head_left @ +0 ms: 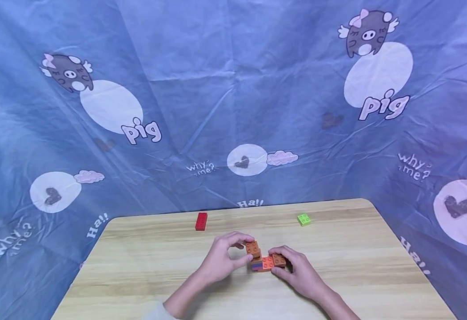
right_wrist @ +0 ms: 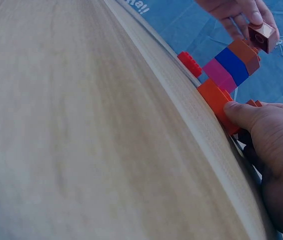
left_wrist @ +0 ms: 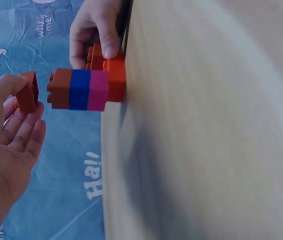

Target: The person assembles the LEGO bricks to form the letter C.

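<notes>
My left hand (head_left: pixel 223 258) pinches a brown brick (left_wrist: pixel 28 92) between thumb and fingers. That brick hovers just above a stack, apart from its studs in both wrist views. The stack has a brown brick (left_wrist: pixel 61 89) on top, a blue brick (left_wrist: pixel 79 90) below it and a pink brick (left_wrist: pixel 98 90) under that. All stand on one end of a longer orange brick (head_left: pixel 267 262) on the table. My right hand (head_left: pixel 299 270) grips the orange brick's other end, where another brown brick (head_left: pixel 279 260) sits, partly covered by the fingers.
A red brick (head_left: pixel 201 221) lies near the table's back edge, left of centre. A lime green brick (head_left: pixel 303 219) lies at the back right. Blue printed cloth (head_left: pixel 201 111) hangs behind and beside the wooden table (head_left: pixel 145 262).
</notes>
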A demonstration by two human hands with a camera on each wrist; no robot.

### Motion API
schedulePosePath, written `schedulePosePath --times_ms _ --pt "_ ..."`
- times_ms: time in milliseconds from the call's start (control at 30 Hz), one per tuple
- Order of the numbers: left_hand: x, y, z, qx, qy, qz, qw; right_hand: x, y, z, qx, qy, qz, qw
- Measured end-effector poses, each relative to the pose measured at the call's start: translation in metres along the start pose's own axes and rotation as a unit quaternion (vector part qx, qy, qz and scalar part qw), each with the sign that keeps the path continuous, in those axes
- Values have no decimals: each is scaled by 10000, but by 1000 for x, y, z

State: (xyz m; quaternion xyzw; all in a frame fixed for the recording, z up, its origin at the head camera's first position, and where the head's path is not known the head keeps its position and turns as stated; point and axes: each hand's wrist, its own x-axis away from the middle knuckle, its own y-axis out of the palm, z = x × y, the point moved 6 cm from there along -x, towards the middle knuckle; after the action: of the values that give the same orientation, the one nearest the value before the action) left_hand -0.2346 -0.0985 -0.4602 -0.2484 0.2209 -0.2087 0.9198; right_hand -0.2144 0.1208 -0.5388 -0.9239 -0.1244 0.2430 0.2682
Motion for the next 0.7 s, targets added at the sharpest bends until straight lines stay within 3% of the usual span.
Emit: schedulePosePath --times_ms 400,700 --pt "15 23 -8 863 -96 441 9952 9 -3 -3 11 -41 -35 10000" --pt "16 31 -14 974 -6 482 9941 9 -2 1 -31 -29 -96 9999"
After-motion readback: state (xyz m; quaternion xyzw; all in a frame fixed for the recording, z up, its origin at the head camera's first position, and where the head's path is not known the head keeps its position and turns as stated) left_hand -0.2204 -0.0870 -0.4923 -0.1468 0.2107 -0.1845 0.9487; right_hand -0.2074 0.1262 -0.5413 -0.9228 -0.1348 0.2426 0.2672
